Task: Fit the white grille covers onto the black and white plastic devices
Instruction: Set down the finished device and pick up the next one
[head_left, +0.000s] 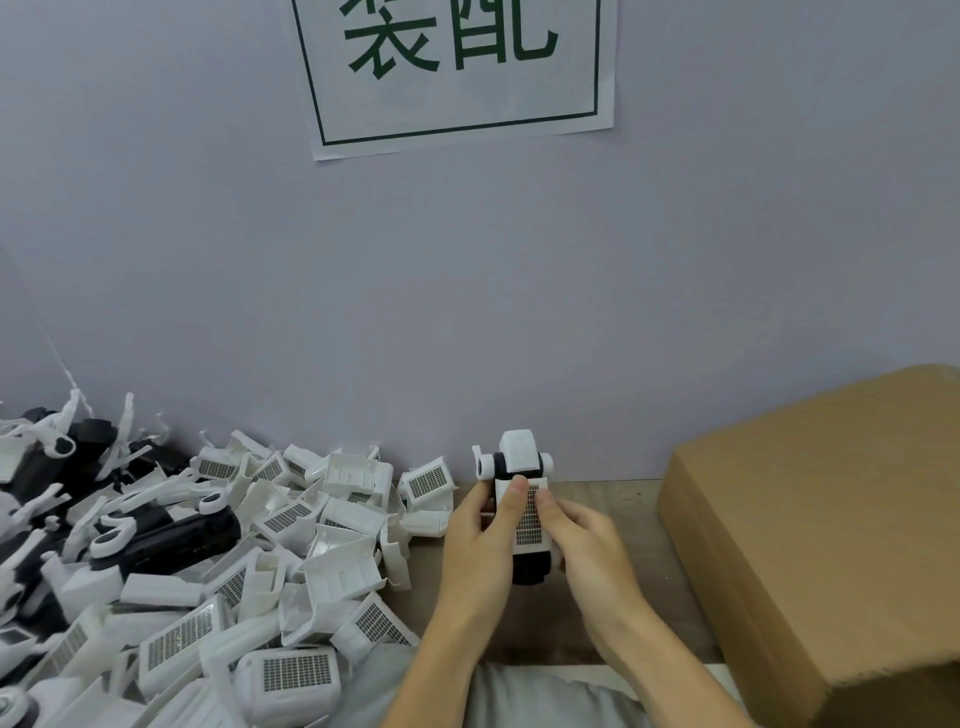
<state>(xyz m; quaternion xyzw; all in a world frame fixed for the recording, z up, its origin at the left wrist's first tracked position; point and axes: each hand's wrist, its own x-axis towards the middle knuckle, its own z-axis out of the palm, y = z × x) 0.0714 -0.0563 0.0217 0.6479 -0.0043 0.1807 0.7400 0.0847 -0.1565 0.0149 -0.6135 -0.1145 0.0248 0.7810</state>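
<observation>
A black and white plastic device (519, 457) stands upright in both hands just above the wooden table (618, 493), near the wall. A white grille cover (530, 525) lies against its front. My left hand (478, 540) grips the device from the left, thumb pressing on the top of the cover. My right hand (587, 545) grips it from the right, thumb on the cover's upper right part. The device's black bottom end (530, 569) shows below the cover.
A big heap of loose white grille covers (291, 561) fills the table's left side, with bare black and white devices (171, 535) at the far left. A cardboard box (831, 519) stands at the right. A grey wall with a paper sign (457, 73) is straight ahead.
</observation>
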